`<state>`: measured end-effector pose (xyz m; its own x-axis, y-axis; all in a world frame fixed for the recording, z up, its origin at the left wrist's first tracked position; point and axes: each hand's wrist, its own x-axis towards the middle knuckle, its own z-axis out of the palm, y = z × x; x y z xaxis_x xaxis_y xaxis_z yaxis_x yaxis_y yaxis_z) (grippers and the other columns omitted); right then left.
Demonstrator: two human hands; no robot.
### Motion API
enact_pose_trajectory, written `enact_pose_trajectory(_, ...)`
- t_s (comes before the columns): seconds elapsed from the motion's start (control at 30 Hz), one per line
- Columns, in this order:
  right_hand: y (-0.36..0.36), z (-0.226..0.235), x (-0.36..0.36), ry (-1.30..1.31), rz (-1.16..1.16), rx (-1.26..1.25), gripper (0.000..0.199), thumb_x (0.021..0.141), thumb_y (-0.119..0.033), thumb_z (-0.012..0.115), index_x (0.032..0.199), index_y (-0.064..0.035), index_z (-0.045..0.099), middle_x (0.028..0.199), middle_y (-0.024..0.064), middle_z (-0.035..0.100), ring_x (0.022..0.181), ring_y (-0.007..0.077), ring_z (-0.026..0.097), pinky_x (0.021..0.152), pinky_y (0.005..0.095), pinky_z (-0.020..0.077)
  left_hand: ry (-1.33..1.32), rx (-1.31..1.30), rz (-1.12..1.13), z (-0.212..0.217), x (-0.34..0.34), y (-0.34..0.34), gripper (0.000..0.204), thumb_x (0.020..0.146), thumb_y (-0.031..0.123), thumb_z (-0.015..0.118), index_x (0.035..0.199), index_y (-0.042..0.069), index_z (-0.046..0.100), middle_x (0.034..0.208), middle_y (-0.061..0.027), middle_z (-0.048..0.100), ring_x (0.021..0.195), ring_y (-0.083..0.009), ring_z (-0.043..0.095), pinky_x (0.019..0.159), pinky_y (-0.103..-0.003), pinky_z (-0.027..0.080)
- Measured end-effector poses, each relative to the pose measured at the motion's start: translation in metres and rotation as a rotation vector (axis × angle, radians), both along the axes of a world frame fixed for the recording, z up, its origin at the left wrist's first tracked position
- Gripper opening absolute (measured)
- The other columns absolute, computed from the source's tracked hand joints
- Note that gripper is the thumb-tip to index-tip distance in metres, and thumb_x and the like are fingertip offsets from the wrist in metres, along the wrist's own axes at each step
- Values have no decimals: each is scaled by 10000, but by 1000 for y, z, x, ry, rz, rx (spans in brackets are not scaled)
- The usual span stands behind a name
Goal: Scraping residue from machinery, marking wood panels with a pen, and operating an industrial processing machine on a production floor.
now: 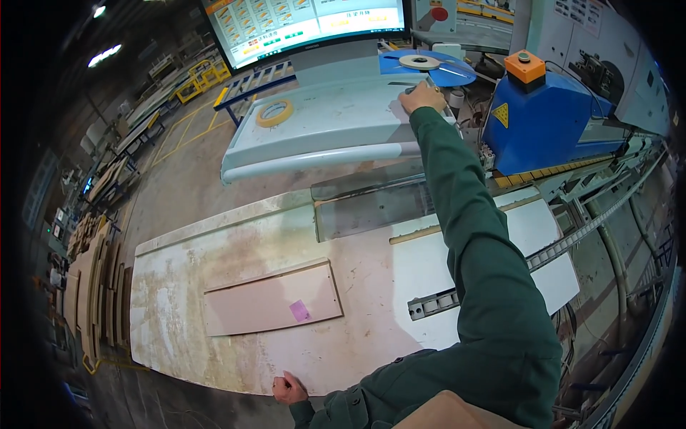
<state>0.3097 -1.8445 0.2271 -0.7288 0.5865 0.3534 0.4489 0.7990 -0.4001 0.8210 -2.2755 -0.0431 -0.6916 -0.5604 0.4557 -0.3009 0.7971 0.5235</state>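
My right arm stretches forward in a dark green sleeve, and my right hand [423, 99] rests at the right end of a pale grey console shelf [336, 114]. Its fingers are curled down over something mostly hidden beneath them. Close to the table's front edge is my left hand [289, 388], its fingers curled in and nothing visible in them. Ahead of it a flat pinkish board [264, 304] with a small pink label [299, 310] lies on the stained white worktable [171, 336]. A roll of yellowish tape [274, 113] sits on the shelf's left part.
Above the shelf stands a lit monitor [307, 28]. To its right are a blue disc-shaped reel [429, 66] and a blue machine housing [536, 125] with an orange button box [525, 68]. A roller strip [434, 304] crosses the table's right side. Stacked boards [96, 307] stand at left.
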Motion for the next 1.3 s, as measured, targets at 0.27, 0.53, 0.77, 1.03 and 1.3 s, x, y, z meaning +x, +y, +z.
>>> enact_pose_trajectory(0.27,1,1,5,4,-24,-13,547,662,-442,557,1078,-88,540,1078,167,543,1045,318,496,835,383,415,6,-1,-30,2,-3,0,321,770,101,552,531,35,349,527,-133,365,504,-313,390,473,-420,277)
enact_pose_trajectory(0.53,0,-8,3,-4,28,-17,453,695,-349,538,1052,-70,545,1104,179,529,1052,304,490,820,398,407,-469,256,-1,-23,16,-16,387,880,323,393,680,4,479,571,-84,488,548,-191,433,506,-358,352)
enact_pose_trajectory(0.77,3,7,18,6,76,-103,486,688,-357,553,1073,-63,521,1100,168,527,1055,304,481,832,401,392,-64,-47,-99,2,4,1,370,803,226,542,518,67,369,482,-53,368,418,-192,306,389,-332,272)
enact_pose_trajectory(1.03,1,5,10,10,86,-97,472,687,-362,564,1051,-65,528,1080,160,535,1031,306,497,823,401,403,14,-51,-120,11,-1,4,435,814,225,543,476,90,305,435,-35,292,389,-160,240,365,-302,226)
enact_pose_trajectory(1.3,2,2,7,-4,35,-9,478,669,-326,575,1071,-77,502,1024,123,546,931,276,544,653,379,432,42,-203,-68,19,-4,9,421,794,195,554,474,94,300,434,-33,282,386,-164,239,365,-309,232)
